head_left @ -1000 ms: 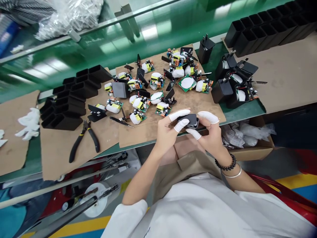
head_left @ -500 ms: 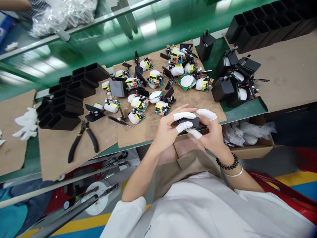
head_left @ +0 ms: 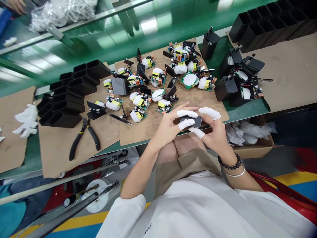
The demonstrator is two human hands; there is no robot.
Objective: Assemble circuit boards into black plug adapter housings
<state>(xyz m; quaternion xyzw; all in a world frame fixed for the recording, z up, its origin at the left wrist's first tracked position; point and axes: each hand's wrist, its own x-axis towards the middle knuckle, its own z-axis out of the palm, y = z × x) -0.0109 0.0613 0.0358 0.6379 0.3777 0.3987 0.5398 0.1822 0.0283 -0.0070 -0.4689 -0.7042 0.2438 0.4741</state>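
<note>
Adapter case (head_left: 197, 122), black, up between both hands at the near edge of the green bench (head_left: 247, 111), in front of the person's lap. Lies just right of the left hand (head_left: 168, 128) and just left of the right hand (head_left: 216, 134); neither nearer, both on it. Visible face runs longer side to side, hand to hand; depth below hidden, so true long axis uncertain.

Left: thumb and index, in white finger cots (head_left: 187, 124), pinch the left part, covering much of it. Right: thumb and index, also sheathed, curve round the right end, seemingly pinching; contact partly hidden.

Against one second ago: case then showed a pale line along its right edge under a tilted dark plate; now a smooth dark face, no pale line seen. Left fingers reach farther over it. Co-worker's hand (head_left: 17, 4) now at upper left, absent then. Cutting pliers (head_left: 78, 145) unmoved on cardboard (head_left: 109, 132).
</note>
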